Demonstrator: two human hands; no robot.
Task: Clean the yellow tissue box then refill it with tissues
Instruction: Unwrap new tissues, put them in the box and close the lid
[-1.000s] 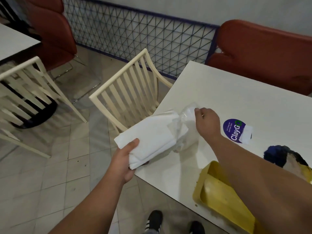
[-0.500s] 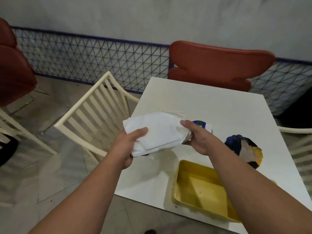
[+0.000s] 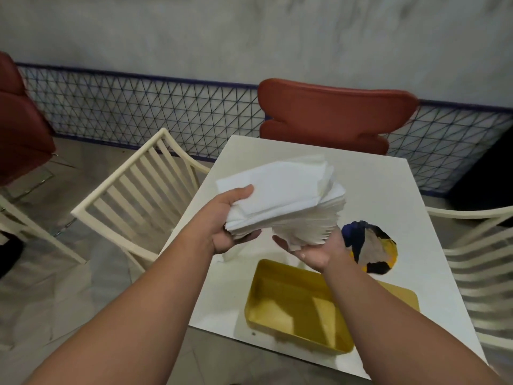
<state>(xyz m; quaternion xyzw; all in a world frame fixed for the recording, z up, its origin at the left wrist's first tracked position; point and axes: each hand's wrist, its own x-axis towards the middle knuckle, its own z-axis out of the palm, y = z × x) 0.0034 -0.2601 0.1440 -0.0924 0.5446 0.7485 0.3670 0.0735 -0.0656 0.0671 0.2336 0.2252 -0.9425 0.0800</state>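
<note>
- No readable writing or brand is showing anywhere in this view.
- Tissue stack [image 3: 283,195], white, is being held in the air above the white table [image 3: 374,190], over the table's near-left part.
- Stack's long axis is running left to right, slightly tilted, with the right end higher and farther away; the sheet edges are fanning out on the right and lower side.
- Left hand [image 3: 222,220] is gripping the left end of the stack, thumb lying on top, fingers curling under.
- Right hand [image 3: 313,248] is cupping palm-up under the right end of the stack, fingers curling up around the fanned edges; fingertips mostly hidden by the tissues.
- Yellow tissue box [image 3: 299,309] is sitting open-side-up on the table near the front edge, just below the hands, nothing inside it; long axis is running left-near to right-far across the table.
- A flat yellow piece [image 3: 402,295] is lying just behind the box on the right, can't tell what it is.
- Multicoloured cloth [image 3: 372,245], blue, grey and yellow, is lying bunched on the table to the right of the right hand.
- Cream slatted chair [image 3: 133,195] is standing left of the table, red chair [image 3: 333,112] at the far end.
</note>
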